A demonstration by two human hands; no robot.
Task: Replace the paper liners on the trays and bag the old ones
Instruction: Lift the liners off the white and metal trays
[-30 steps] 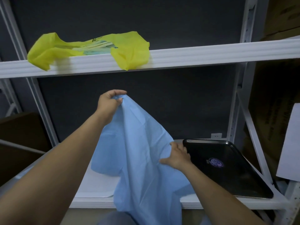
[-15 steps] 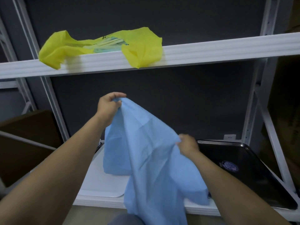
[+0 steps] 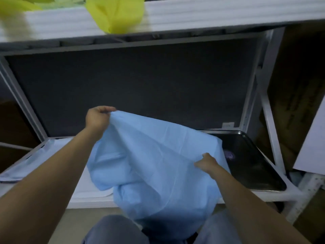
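A white metal shelving rack [image 3: 263, 88] is seen against a matt dark grey back wall [image 3: 140, 76], with a ribbed white upper shelf [image 3: 211, 13] across the top and a flat white lower shelf [image 3: 91, 199] below it. Brown cardboard boxes [image 3: 299, 81] are stacked just beside the rack on the right, partly covered by a tilted white sheet [image 3: 314, 147] at the frame edge. A strip of pale beige floor [image 3: 77, 224] is visible under the lower shelf, and the whole space is dimly and evenly lit.
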